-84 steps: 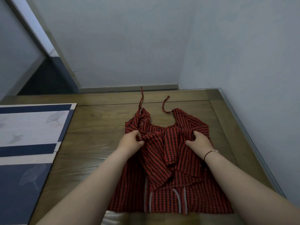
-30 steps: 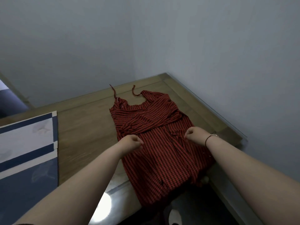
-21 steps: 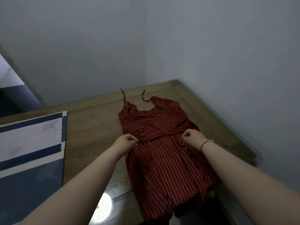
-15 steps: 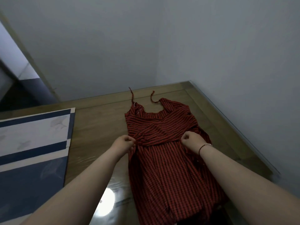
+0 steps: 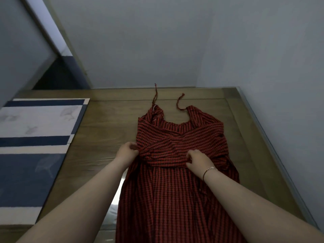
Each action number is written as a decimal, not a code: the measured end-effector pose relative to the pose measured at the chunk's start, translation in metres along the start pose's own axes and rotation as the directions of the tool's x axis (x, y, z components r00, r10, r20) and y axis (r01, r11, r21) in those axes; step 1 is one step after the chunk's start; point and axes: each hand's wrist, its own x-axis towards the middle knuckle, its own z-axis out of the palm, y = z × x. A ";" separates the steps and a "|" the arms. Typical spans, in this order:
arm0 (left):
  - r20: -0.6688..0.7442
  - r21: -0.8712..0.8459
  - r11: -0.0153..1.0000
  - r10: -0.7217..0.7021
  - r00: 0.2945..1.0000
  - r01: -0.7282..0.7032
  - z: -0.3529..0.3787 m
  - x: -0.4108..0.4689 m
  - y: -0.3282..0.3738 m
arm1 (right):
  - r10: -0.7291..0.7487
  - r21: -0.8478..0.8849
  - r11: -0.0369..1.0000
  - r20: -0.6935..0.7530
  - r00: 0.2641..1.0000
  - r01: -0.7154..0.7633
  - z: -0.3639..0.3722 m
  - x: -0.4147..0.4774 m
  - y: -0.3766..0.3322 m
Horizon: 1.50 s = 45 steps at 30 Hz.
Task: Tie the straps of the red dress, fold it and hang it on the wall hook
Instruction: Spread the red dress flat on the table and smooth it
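A red checked dress lies lengthwise on the wooden table, neckline away from me, skirt running off the near edge. Its two thin straps lie loose and apart on the wood beyond the neckline. A band of fabric crosses the waist. My left hand pinches the bunched fabric at the dress's left waist edge. My right hand, with a bracelet on the wrist, pinches the waist band near the middle-right.
A blue and white striped mat covers the table's left part. Grey walls close the corner behind and to the right of the table. No wall hook shows in view.
The skirt, earlier folded up over the bodice, now lies stretched out toward me. Both hands have come to the waist band, the right one moving inward. The camera has swung to face the dress squarely.
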 end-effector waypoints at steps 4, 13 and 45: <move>-0.034 0.102 0.995 -0.016 0.999 0.019 0.014 0.012 -0.001 | -0.042 -0.029 0.999 0.028 0.999 0.042 0.007 0.019 0.001; -0.022 0.344 0.935 -0.078 0.997 0.081 0.019 0.021 -0.002 | -0.026 -0.033 0.999 0.029 0.999 0.027 0.022 0.038 -0.004; 0.754 -0.258 0.931 0.360 0.549 -0.256 0.306 -0.099 0.287 | 0.799 0.972 -0.148 0.227 0.558 -0.183 -0.049 -0.071 0.237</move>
